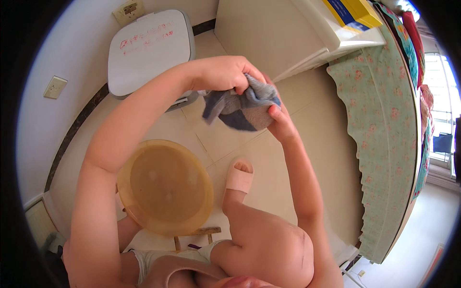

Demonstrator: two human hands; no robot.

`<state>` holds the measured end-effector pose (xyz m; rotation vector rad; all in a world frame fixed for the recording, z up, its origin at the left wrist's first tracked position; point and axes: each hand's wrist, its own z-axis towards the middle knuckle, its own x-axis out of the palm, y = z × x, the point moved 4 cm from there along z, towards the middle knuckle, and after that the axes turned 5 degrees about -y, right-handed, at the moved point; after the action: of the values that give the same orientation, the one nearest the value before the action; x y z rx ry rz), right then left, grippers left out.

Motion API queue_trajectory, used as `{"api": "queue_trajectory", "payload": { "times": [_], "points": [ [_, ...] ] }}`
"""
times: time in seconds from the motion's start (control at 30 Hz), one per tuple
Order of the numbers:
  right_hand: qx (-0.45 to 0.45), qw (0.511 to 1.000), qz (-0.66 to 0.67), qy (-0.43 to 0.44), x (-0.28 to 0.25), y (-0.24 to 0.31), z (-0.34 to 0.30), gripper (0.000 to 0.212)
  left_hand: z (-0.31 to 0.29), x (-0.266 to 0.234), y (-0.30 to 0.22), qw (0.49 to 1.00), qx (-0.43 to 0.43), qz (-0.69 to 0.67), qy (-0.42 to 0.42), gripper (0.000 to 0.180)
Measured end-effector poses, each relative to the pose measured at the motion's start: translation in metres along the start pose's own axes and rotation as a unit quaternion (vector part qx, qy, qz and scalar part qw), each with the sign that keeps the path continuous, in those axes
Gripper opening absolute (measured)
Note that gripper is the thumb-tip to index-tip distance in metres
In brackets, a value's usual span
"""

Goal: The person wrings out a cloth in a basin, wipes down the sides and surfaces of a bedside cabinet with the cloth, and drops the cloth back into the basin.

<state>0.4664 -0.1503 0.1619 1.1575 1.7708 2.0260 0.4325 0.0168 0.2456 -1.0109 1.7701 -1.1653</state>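
Observation:
A grey and navy sock (249,108) is bunched up in the air in front of me, gripped from both sides. My left hand (223,74) reaches over from the left and pinches its upper edge, fingers curled into the fabric. On the other side, my right hand (282,122) is closed on the sock's right end, thumb pressed against the cloth. A loose flap hangs at the left. Below and to the left, apart from both hands, a round yellowish basin (205,197) of cloudy water stands on the floor between my legs.
A white-lidded bin (146,53) stands by the left wall under a socket (128,10). A white cabinet (269,33) is ahead, with a yellow and blue box (355,14). To the right hangs a green floral cloth (384,144). A small wooden stool (210,231) shows below me.

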Motion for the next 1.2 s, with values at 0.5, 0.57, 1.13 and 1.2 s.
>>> {"api": "queue_trajectory", "payload": {
  "times": [0.5,0.57,1.13,1.2],
  "points": [
    [-0.066,0.899,-0.391,-0.183,0.039,0.055,-0.001,0.030,-0.020,0.018,0.058,0.801,0.120,0.266,-0.522,0.015],
    [-0.128,0.871,-0.442,-0.173,0.044,0.061,0.000,0.031,-0.007,0.026,0.061,0.825,0.106,0.138,-0.538,0.019],
    [-0.306,0.819,-0.389,-0.291,-0.009,0.058,-0.011,0.031,0.097,0.040,-0.006,0.655,0.517,0.067,-0.547,0.051],
    [-0.307,0.831,-0.335,-0.320,-0.011,0.054,-0.005,0.032,0.100,0.036,-0.012,0.640,0.524,0.058,-0.560,0.047]
  ]
}}
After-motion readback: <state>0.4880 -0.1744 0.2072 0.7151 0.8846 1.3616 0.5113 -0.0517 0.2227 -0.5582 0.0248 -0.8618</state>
